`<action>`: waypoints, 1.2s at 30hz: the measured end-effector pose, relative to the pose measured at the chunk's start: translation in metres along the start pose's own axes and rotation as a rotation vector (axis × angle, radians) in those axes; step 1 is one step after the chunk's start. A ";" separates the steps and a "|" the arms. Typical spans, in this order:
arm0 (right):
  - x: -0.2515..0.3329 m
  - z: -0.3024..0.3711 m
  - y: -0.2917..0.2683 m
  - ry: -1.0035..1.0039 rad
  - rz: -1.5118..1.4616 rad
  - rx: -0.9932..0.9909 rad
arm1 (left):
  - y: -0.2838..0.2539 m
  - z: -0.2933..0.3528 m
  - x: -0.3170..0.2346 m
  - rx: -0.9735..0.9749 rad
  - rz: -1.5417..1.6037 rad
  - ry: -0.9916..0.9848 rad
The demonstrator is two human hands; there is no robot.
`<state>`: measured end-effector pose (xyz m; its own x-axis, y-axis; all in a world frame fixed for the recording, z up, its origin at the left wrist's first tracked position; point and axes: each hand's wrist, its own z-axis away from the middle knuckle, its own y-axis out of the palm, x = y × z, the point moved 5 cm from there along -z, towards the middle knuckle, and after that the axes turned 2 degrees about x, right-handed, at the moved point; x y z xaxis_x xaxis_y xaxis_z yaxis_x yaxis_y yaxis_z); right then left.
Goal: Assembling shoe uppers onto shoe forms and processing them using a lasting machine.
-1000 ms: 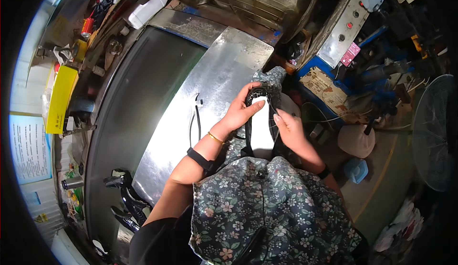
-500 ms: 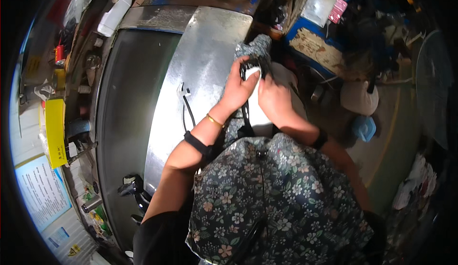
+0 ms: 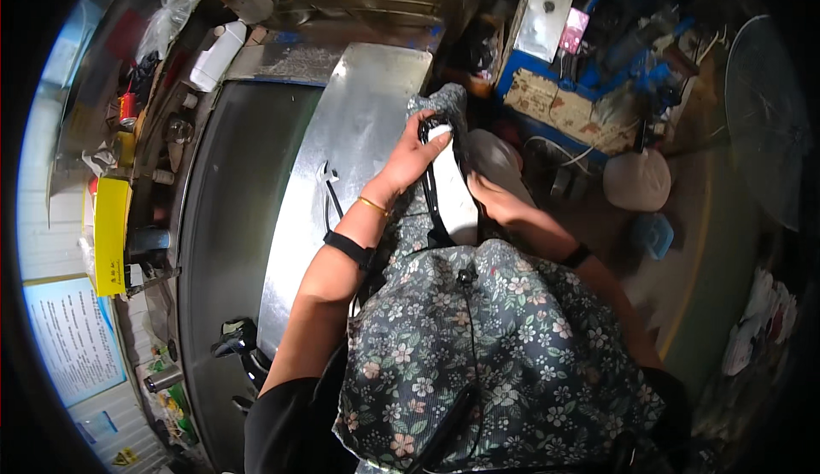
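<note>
A black shoe with a white sole-shaped underside (image 3: 451, 185) rests over my lap, its bottom facing up. My left hand (image 3: 413, 153) is closed round its far end, with the thumb pressed on the white surface. Alongside the shoe's right edge is my right hand (image 3: 493, 200), fingers curled against it and partly hidden. A floral cloth (image 3: 444, 101) lies under and beyond the shoe, matching my floral apron (image 3: 504, 346). On the shiny metal plate to the left lie pincers (image 3: 328, 185) with dark handles.
A dark belt-like surface (image 3: 235, 201) runs left of the metal plate (image 3: 367, 90). Black shoes (image 3: 242, 342) sit at its near end. Cluttered shelving holds a white bottle (image 3: 219, 54) and a yellow box (image 3: 112, 235). At right stand a blue machine (image 3: 555, 94) and a blue container (image 3: 653, 235).
My right hand has slid from the shoe's far end nearer to me along its right side. The left hand keeps its hold. The whole view has shifted slightly.
</note>
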<state>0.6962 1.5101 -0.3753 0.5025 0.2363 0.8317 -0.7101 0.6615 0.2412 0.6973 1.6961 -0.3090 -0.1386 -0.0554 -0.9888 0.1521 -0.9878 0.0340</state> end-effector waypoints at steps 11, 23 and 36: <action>0.119 0.069 -0.072 -0.005 -0.515 0.188 | 0.094 0.040 -0.086 0.570 -0.165 0.474; 0.133 0.013 -0.057 -0.597 -0.276 0.115 | -0.120 -0.077 0.041 -0.564 -1.253 0.101; 0.182 -0.301 -0.102 -0.795 0.331 -0.421 | -0.119 -0.082 0.044 -0.522 -1.323 0.024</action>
<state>1.0090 1.6999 -0.3990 -0.2834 0.0073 0.9590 -0.4431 0.8858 -0.1377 0.7535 1.8236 -0.3690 -0.4450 0.8595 -0.2513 0.2639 -0.1423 -0.9540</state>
